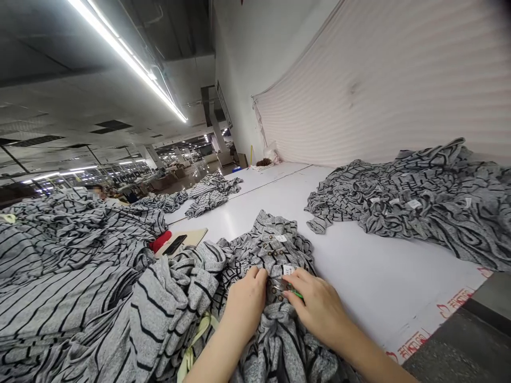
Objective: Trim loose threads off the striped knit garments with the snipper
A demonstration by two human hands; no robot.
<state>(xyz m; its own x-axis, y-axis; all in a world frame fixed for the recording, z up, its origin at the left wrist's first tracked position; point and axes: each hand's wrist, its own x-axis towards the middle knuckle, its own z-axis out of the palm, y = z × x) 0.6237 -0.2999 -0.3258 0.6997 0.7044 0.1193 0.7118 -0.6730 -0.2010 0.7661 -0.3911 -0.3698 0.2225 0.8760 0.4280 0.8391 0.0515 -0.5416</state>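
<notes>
A grey knit garment with black stripes [279, 250] lies bunched on the table under my hands, with a row of small brown buttons [273, 252] down its front placket. My left hand [247, 300] pinches the fabric beside the buttons. My right hand [315, 308] holds small green-handled thread snips [295, 292], whose metal tips sit against the placket. A white paper tag [288, 269] is attached to the garment just above the snips. Most of the snips is hidden by my fingers.
Large heaps of striped fabric [67, 266] rise to the left, and another pile [415, 205] lies to the right on the white table [371, 266]. A black phone [174, 244] rests on a beige board [195, 236]. A person [98, 192] sits far left. The table's edge [439, 314] runs along the right.
</notes>
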